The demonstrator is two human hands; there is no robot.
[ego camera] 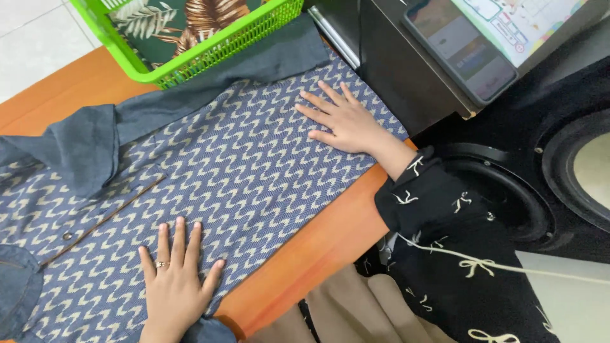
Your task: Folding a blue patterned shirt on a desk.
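I see the patterned shirt (222, 171) cut off at the left edge, both my left hand (175, 279) and right hand (340, 121) pressing flat on it, grasping nothing. The green basket (210, 54), cropped at the far edge, holds leaf-print fabric (184, 19).

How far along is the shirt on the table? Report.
Done: the patterned shirt lies spread flat on the orange table. In hand: left hand and right hand press flat on the cloth. Left: no fold shows; the green basket sits at the far edge.

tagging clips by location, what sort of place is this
Likely a home laundry or folding spot: a shirt spread on an orange table, a green basket holding fabric, and a speaker beside it.
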